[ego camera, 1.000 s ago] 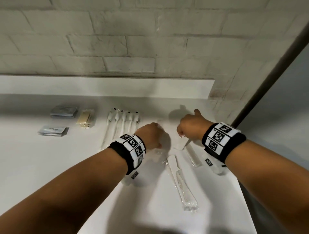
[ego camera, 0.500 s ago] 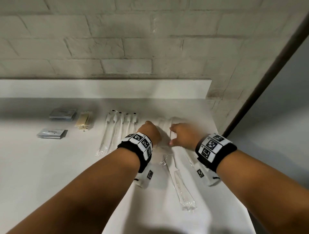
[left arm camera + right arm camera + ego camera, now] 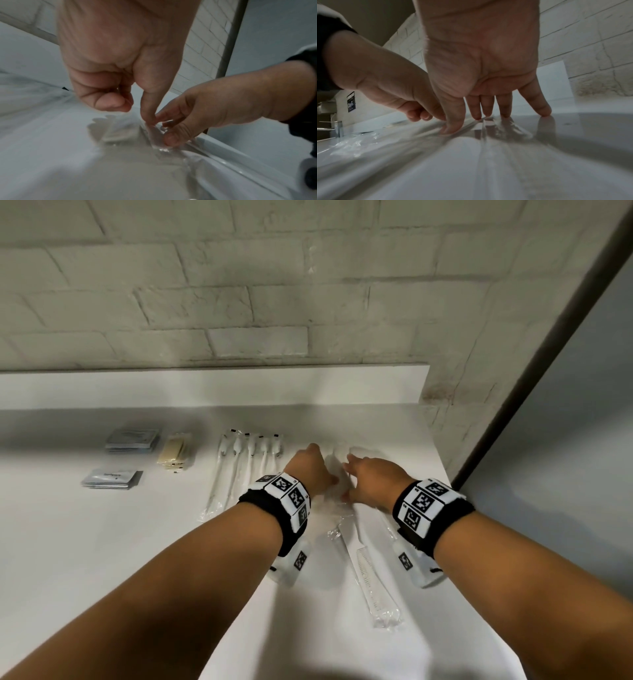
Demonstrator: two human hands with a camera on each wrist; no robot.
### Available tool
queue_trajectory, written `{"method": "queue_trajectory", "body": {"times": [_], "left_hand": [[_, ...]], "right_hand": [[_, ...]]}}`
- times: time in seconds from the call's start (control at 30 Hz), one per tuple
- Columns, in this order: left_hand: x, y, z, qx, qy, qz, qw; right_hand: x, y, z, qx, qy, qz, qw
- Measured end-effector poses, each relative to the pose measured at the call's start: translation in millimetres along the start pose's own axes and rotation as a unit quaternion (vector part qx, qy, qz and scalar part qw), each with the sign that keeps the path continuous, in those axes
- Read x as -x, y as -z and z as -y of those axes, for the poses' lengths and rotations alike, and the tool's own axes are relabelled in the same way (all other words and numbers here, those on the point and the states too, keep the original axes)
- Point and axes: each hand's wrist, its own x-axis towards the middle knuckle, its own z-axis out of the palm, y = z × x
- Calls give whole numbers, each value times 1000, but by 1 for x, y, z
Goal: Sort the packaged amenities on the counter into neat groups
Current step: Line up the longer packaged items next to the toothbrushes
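Clear-wrapped white combs lie at the counter's right end. A small pile of comb packets [image 3: 335, 470] sits between my hands. My left hand [image 3: 310, 469] has its fingers curled, and one straight digit [image 3: 148, 108] presses down on a wrapper [image 3: 157, 136]. I see nothing inside the curled fingers. My right hand [image 3: 368, 479] is spread, and its straight fingertips [image 3: 488, 113] and thumb press the wrappers [image 3: 498, 128] flat on the counter. One lone comb packet [image 3: 371, 580] lies nearer me, and another [image 3: 385, 522] is partly hidden under my right wrist.
A row of wrapped toothbrushes [image 3: 250, 460] lies left of my hands. Further left are beige packets [image 3: 174, 455] and two stacks of grey sachets [image 3: 132, 440] [image 3: 111, 478]. The counter edge [image 3: 445, 477] drops off just right of my right hand. A white backsplash [image 3: 205, 388] and brick wall stand behind.
Both hands moved away from me toward the back of the counter and closer together. My right hand went from curled to spread flat on the comb packets.
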Motion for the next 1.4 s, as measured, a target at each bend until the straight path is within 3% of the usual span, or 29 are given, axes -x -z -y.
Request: {"method": "queue_trajectory", "body": {"times": [0.1, 0.2, 0.3, 0.63, 0.7, 0.8, 0.87, 1.0, 1.17, 1.3, 1.4], "left_hand": [[0, 5, 10, -59, -89, -15, 994], [5, 12, 18, -175, -161, 79, 968], [8, 12, 21, -156, -165, 126, 966], [6, 8, 22, -148, -140, 104, 974], [4, 6, 25, -142, -141, 97, 975], [3, 2, 23, -152, -140, 87, 975], [3, -1, 18, -155, -139, 82, 975], [3, -4, 1, -140, -129, 106, 976], [-2, -7, -3, -156, -128, 98, 975], [-2, -7, -3, -149, -123, 115, 975], [0, -10, 0, -135, -136, 103, 976]], "right_hand": [[4, 4, -5, 26, 7, 9, 1000], [4, 5, -6, 30, 12, 23, 999], [4, 7, -5, 28, 13, 29, 999], [2, 9, -1, 48, 22, 46, 998], [6, 11, -7, -37, 10, 12, 999], [12, 24, -23, -134, -78, -100, 983], [17, 28, -29, -67, -116, -66, 989], [22, 9, -24, 14, -122, 26, 992], [18, 8, -33, 65, -68, -21, 995], [16, 0, -50, 40, 56, -54, 996], [18, 8, -52, -51, 29, -122, 991]]}}
